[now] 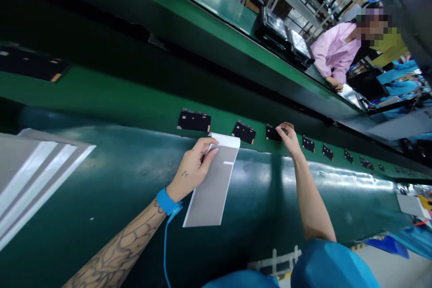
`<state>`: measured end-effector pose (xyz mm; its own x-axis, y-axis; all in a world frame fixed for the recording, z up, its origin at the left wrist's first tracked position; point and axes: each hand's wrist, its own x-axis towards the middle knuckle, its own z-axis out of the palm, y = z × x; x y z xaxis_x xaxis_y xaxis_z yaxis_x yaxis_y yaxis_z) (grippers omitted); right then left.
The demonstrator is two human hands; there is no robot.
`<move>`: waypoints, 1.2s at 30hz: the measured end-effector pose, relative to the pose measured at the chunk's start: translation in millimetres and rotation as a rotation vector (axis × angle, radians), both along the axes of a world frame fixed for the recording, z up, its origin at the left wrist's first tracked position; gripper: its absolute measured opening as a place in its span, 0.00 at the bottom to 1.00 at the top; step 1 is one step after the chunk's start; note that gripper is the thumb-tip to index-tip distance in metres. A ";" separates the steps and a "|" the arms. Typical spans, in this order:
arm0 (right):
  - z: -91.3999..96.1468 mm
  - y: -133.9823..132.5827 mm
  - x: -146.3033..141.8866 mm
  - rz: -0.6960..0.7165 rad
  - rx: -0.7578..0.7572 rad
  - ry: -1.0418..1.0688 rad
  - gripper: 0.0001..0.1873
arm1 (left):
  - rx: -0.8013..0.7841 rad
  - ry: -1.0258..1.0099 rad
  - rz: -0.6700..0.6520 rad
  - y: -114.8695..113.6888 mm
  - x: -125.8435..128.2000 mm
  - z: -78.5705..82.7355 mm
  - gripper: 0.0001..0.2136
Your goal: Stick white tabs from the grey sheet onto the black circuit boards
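My left hand pinches the top left edge of a grey sheet with thumb and forefinger. The sheet has a curled white top strip and a small white tab near its right edge, and it slants down over the green bench. On the green belt, my right hand is at a black flat panel, its thumb and fingertips drawn together on the panel's right end. Whether anything small is between those fingertips cannot be made out. Two similar black panels, a larger-looking one and another, lie left of it.
More black panels continue along the belt to the right, and one lies far left. A stack of grey sheets rests on the bench. Wrapped black trays and a person in pink are across the line.
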<state>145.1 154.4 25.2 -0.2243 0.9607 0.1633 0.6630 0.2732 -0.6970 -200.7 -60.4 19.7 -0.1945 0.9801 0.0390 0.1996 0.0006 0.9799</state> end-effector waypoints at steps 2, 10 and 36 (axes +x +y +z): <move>-10.3 12.0 17.5 -0.003 -0.093 -0.029 0.29 | 0.004 0.000 0.013 0.3 -0.5 -0.6 0.09; -31.7 19.1 32.4 0.028 -0.113 -0.087 0.31 | -0.018 0.019 0.027 -0.9 -2.0 0.5 0.11; -3.0 -151.3 -81.7 0.074 -0.134 0.451 0.13 | 0.083 -0.165 -0.056 20.5 72.4 7.6 0.10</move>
